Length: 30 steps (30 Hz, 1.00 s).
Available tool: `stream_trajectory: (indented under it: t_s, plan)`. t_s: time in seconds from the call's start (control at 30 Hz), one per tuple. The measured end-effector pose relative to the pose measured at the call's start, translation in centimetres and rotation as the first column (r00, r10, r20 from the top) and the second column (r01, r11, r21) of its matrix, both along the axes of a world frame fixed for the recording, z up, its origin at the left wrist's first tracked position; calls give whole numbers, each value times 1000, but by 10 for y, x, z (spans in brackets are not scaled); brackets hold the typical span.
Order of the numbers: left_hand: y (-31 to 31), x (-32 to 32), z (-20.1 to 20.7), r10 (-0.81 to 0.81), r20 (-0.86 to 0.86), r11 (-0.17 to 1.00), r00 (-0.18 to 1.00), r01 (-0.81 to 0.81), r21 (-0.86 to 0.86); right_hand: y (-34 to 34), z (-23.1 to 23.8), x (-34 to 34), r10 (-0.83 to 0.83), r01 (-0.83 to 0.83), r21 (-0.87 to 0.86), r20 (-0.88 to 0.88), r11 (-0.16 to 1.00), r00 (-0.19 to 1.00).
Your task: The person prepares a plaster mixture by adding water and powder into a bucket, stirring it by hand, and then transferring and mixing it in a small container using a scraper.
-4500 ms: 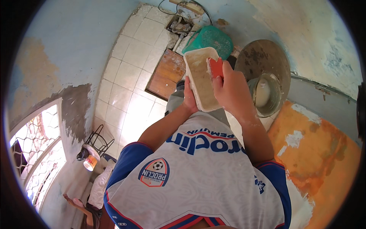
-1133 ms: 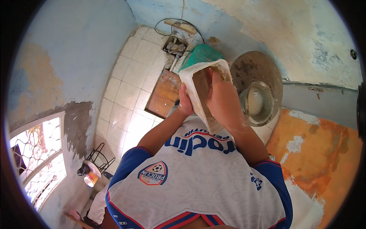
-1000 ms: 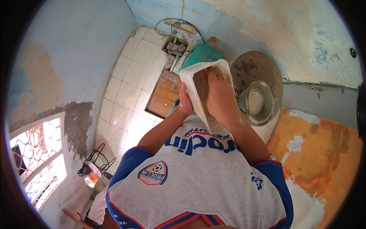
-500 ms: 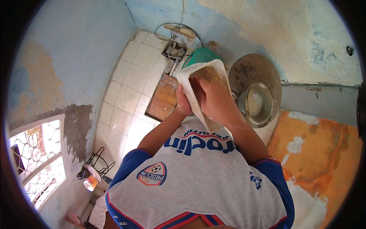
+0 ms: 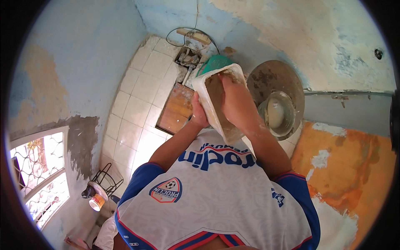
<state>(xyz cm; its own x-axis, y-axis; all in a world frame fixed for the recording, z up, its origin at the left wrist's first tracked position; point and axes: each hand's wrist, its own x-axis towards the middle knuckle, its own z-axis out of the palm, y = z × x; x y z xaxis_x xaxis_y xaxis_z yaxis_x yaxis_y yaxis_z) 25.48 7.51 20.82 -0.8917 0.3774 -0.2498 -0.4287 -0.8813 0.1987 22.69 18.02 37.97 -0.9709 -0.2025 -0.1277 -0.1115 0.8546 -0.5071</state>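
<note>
In front of my chest I hold a long, deep, off-white container (image 5: 203, 88) tilted so that its mouth faces me. Brownish residue coats its inner walls, and its outside is smeared white. My left hand (image 5: 199, 110) is closed on its left side, thumb up along the wall. Reaching into the mouth is my right hand (image 5: 237, 100), its fingers bent down against the inside. The back of the hand hides whatever those fingers may hold. Pale smears mark my right wrist.
Right of the container, a bucket of pale liquid (image 5: 275, 112) stands on a round, stained board (image 5: 266, 75). Behind it is a green bucket (image 5: 216, 62). A brown wooden panel (image 5: 177, 110) lies on the tiles beside an open floor pit (image 5: 187, 56). A stool (image 5: 108, 179) stands near the window.
My right hand has shifted slightly up and left within the container, a finger now lying along its far inner wall. My left hand keeps its hold. The view has moved slightly.
</note>
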Motion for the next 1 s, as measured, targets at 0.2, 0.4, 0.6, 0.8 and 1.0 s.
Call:
stream_trajectory:
  t_s: [0.2,0.4,0.6,0.8,1.0]
  plan:
    - [-1,0,-5,36,-72,999,997,-39,-35,0,21,3,58,-51,-114,59,992,997]
    - [4,1,-1,34,-4,994,999,-34,-102,-1,10,1,-28,27,35,26,999,999]
    - [7,0,-1,30,4,994,1000,-29,-108,3,-1,0,42,-42,1,42,999,998]
    - [-3,0,3,33,-241,990,970,-64,-124,4,33,4,95,-68,-189,137,980,986]
    - [7,-1,-9,-17,33,999,999,18,-27,6,13,-4,-6,4,48,30,999,1000]
